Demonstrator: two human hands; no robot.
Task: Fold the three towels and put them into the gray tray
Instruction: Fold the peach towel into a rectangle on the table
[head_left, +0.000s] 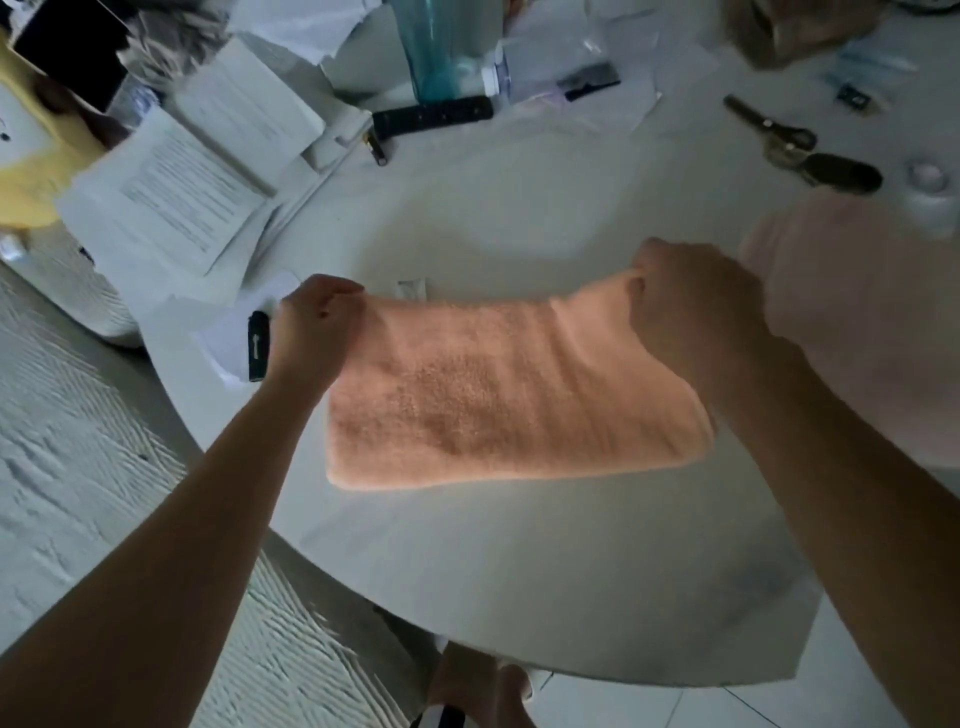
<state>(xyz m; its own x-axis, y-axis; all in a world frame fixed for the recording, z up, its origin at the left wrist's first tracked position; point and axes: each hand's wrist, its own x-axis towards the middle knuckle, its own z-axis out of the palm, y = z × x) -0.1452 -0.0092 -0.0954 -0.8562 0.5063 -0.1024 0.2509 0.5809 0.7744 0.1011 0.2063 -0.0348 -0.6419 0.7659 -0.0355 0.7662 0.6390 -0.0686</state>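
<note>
Both forearms reach in from the near edge, and each hand pinches a far corner of the peach towel (511, 395): the left hand (317, 327) at one end, the right hand (696, 306) at the other. The towel hangs between them over the white table (519, 208), long axis running left to right, knuckles up. No gray tray is visible.

Peach towel (514, 395), plain; pale pink towel (862, 312); white table (519, 208); black remote (432, 115); teal bottle (431, 47).
</note>
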